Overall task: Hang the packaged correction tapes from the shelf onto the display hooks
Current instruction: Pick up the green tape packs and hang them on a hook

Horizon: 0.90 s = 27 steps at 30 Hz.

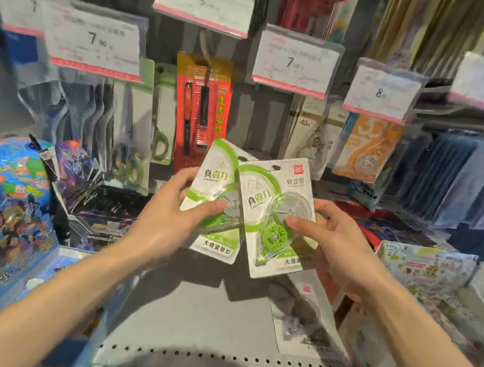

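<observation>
Two green correction-tape packs, both off shelf [192, 315], lifted in front of us. Right pack [276, 218]: we pinch it in right hand [329, 238], thumb on blister; long axis near upright, hang hole [275, 167] on top, pointing toward hooks behind price tags [295, 61]. Left pack [217, 198]: gripped by left hand [175, 211], partly behind right pack. Right nearer to empty peg zone, we judge.

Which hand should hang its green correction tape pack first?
Probably the right hand: its pack overlaps in front of the left hand's pack, and its hang hole shows unobstructed at the top.
</observation>
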Each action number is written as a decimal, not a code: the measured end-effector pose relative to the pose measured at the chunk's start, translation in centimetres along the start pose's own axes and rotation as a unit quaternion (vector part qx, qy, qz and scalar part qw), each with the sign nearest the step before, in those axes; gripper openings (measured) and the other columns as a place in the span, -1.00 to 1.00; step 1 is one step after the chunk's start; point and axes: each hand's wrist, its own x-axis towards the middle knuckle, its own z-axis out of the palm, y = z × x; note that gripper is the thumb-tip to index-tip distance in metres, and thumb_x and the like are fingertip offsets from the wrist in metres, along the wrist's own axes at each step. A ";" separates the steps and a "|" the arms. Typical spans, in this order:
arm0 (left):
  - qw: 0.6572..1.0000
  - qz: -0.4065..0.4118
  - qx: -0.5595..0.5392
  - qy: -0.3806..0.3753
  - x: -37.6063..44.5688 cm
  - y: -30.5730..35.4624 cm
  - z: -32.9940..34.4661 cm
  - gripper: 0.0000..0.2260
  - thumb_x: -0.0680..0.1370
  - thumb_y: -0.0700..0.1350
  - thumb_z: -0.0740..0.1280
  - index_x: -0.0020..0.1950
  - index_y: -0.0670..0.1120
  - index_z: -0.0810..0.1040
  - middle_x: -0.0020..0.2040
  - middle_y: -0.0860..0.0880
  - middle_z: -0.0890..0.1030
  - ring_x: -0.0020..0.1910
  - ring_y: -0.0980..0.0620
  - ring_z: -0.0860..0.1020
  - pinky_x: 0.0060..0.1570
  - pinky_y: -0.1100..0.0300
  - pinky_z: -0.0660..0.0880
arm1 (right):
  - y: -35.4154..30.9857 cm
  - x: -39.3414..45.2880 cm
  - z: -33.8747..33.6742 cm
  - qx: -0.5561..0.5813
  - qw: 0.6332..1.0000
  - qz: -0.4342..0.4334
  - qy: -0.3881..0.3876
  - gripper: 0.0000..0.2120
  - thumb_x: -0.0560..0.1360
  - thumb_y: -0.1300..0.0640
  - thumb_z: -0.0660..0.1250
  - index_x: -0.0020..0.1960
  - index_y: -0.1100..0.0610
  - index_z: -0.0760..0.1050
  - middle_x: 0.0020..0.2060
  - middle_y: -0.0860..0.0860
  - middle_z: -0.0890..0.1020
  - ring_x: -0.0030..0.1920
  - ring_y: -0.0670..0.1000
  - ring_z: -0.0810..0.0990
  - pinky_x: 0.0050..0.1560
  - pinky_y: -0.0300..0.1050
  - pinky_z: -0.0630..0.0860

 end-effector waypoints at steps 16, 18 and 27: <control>0.987 0.035 0.089 0.132 0.1 7.0 5.6 -0.61 0.49 -0.05 0.54 0.23 0.23 0.51 0.11 0.23 0.72 0.09 0.22 0.69 0.14 0.13 0.57 | -2.9 2.3 -8.8 -0.028 0.991 -0.110 -0.068 -0.63 0.47 -0.01 0.53 0.21 -0.08 0.49 -0.03 -0.15 0.78 -0.07 -0.12 0.77 -0.10 -0.18 0.56; 0.984 0.034 0.101 0.141 -0.2 7.8 5.4 -0.58 0.47 0.00 0.54 0.27 0.21 0.50 0.13 0.23 0.71 0.11 0.21 0.68 0.17 0.11 0.56 | -2.9 2.5 -8.8 -0.030 0.991 -0.109 -0.072 -0.63 0.47 -0.02 0.53 0.21 -0.08 0.49 -0.02 -0.14 0.78 -0.05 -0.10 0.77 -0.04 -0.10 0.56; 0.977 0.079 0.127 0.152 -1.0 9.3 3.1 -0.56 0.54 -0.06 0.50 0.39 0.10 0.47 0.18 0.22 0.70 0.15 0.22 0.67 0.13 0.19 0.60 | -3.1 4.2 -9.6 -0.029 0.991 -0.123 -0.043 -0.58 0.44 -0.07 0.54 0.24 -0.10 0.51 0.01 -0.17 0.77 -0.04 -0.14 0.76 -0.01 -0.09 0.54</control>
